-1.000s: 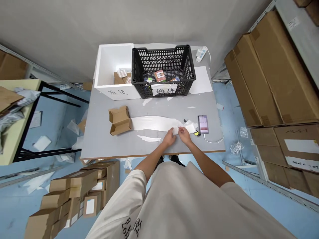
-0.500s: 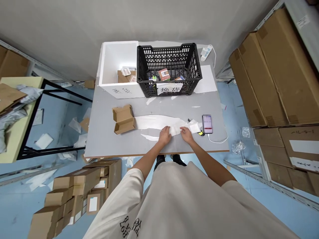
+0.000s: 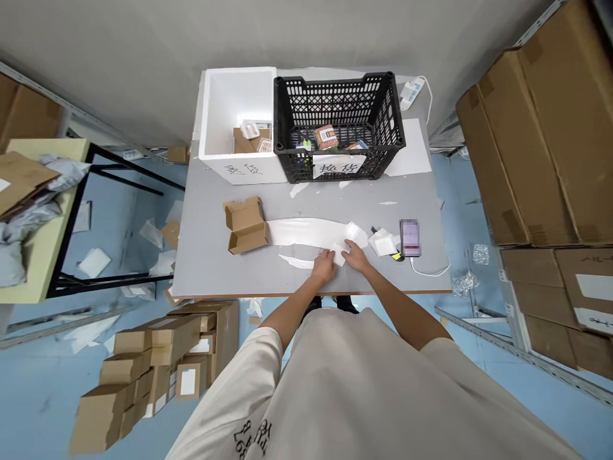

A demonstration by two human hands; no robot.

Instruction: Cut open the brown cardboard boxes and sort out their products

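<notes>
A thin, soft-looking white sheet point(image 3: 339, 255) lies at the front of the table, one part of it angled away from me. My left hand point(image 3: 324, 266) grips its left side with bent fingers. On the other side my right hand point(image 3: 355, 257) pinches the sheet between thumb and fingers. Beyond both hands a long white strip point(image 3: 301, 231) is stuck or laid on the tabletop. A small open cardboard box point(image 3: 246, 225) stands at its left end. To the right, a white folded piece point(image 3: 384, 242) partly covers a black and yellow item point(image 3: 397, 257).
A phone point(image 3: 410, 237) on a cable lies at right. At the back stand a white foam box point(image 3: 249, 169) and a black crate point(image 3: 339, 153) with small packs. Cartons point(image 3: 541, 147) rise on the right, a side table point(image 3: 52, 211) on the left, and more boxes point(image 3: 158, 345) below.
The white sheet was stretched lengthwise between my hands; now it is shorter between them, with part turned up and away. My hands are slightly closer together. The whole view has shifted a little.
</notes>
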